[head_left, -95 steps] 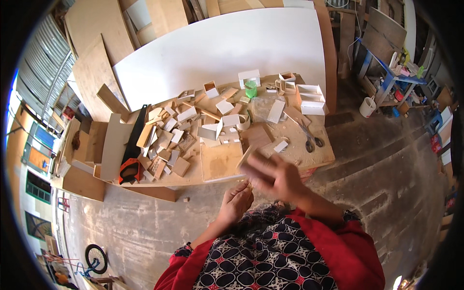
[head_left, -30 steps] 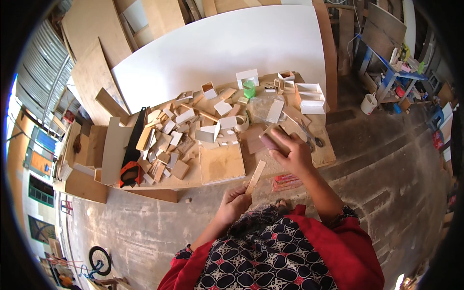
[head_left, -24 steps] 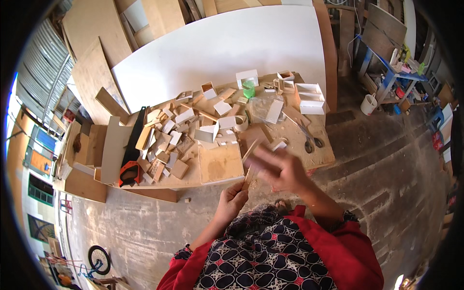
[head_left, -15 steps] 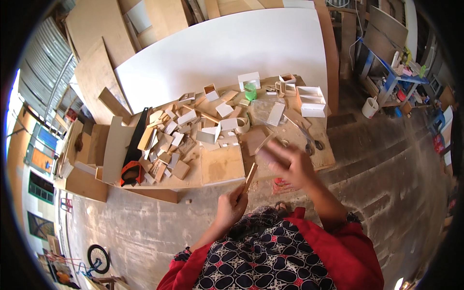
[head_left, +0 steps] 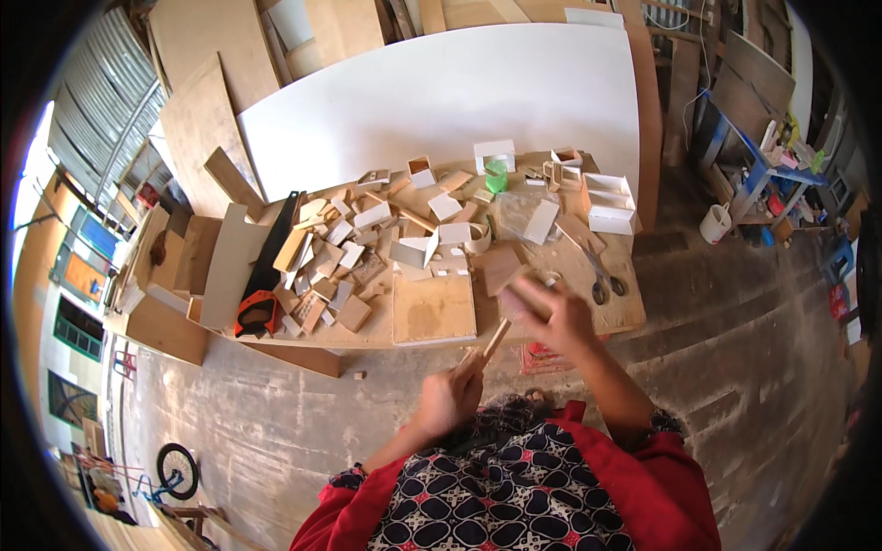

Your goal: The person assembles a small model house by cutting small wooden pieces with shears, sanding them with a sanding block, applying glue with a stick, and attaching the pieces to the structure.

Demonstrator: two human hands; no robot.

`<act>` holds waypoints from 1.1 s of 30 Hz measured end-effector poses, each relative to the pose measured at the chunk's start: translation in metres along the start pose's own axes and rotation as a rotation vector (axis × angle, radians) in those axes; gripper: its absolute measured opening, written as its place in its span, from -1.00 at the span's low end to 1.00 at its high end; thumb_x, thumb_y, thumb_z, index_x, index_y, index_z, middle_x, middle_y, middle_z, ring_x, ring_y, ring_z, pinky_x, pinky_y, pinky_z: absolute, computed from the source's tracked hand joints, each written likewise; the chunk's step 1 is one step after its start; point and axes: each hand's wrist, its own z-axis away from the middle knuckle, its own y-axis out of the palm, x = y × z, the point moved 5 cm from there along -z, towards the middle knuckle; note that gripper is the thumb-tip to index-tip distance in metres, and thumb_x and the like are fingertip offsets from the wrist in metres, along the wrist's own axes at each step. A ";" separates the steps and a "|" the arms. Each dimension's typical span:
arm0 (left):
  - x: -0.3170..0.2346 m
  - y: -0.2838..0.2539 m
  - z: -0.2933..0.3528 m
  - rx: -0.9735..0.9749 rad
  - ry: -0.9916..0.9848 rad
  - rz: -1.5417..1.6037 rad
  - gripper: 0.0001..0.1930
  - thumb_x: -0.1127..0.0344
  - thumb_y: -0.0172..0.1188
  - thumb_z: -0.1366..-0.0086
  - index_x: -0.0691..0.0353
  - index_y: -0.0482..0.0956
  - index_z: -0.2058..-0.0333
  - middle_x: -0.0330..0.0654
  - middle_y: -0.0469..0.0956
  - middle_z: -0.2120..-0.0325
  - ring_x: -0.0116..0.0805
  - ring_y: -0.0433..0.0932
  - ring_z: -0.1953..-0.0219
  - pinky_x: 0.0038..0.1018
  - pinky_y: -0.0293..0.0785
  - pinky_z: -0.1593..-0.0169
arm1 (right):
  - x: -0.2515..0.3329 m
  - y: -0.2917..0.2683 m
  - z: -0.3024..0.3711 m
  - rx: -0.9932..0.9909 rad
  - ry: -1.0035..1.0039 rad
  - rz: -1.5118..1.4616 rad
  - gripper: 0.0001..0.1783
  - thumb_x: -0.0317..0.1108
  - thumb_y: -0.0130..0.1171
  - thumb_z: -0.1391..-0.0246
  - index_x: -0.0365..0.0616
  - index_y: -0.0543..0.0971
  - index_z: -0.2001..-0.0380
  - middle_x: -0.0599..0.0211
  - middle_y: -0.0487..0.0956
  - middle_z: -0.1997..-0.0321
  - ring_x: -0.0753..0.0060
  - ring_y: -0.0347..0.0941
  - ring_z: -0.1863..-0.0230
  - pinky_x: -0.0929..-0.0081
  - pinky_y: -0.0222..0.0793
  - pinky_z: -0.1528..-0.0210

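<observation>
Leaning further right than before, a thin wooden stick (head_left: 497, 339) juts from the tightly closed left hand (head_left: 448, 399), lower centre. I see a green cup (head_left: 497, 180) above centre, contents unclear; the right hand (head_left: 564, 320) gripping a brown block (head_left: 521, 300) mid-frame; a divided white box (head_left: 611, 223), then a white bucket (head_left: 714, 224), upper right.

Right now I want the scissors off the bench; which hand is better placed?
Probably the right hand: it is nearer the scissors, though it holds a brown block to set down first. The left hand, farther off, grips a thin wooden strip.
</observation>
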 end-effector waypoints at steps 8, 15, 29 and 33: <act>0.019 0.003 0.002 0.159 -0.312 0.442 -0.69 0.48 0.06 -0.21 0.38 0.47 0.05 -0.17 0.43 0.62 -0.61 0.32 0.53 -0.60 0.30 0.44 | -0.003 0.015 0.008 0.051 -0.072 -0.147 -0.41 -0.07 0.32 0.20 0.28 0.52 -0.02 0.03 0.50 0.26 0.00 0.53 0.35 0.21 0.47 0.29; 0.035 0.014 0.009 0.194 -0.443 0.868 -0.71 0.40 -0.01 -0.31 0.40 0.44 0.04 -0.42 0.33 0.54 -0.68 0.22 0.49 -0.70 0.17 0.42 | -0.078 0.042 0.004 0.215 0.191 0.236 -0.30 -0.02 0.25 0.20 0.16 0.43 -0.11 -0.05 0.54 0.18 -0.04 0.52 0.20 0.18 0.44 0.14; 0.039 0.025 0.003 0.123 -0.503 1.047 -0.75 0.30 -0.06 -0.38 0.36 0.45 0.12 -0.52 0.12 0.71 -0.71 0.04 0.68 -0.67 -0.06 0.60 | -0.138 0.027 -0.006 -0.013 0.320 0.297 -0.20 0.07 0.22 0.17 -0.02 0.34 -0.16 -0.11 0.55 0.27 -0.09 0.51 0.23 0.16 0.43 0.19; 0.038 0.027 -0.001 0.115 -0.536 1.028 -0.75 0.33 -0.07 -0.36 0.37 0.44 0.11 -0.52 0.13 0.70 -0.70 0.05 0.68 -0.68 -0.05 0.59 | -0.160 0.017 -0.015 -0.046 0.346 0.339 -0.21 0.11 0.19 0.13 -0.09 0.35 -0.15 -0.11 0.55 0.21 -0.09 0.51 0.20 0.16 0.42 0.18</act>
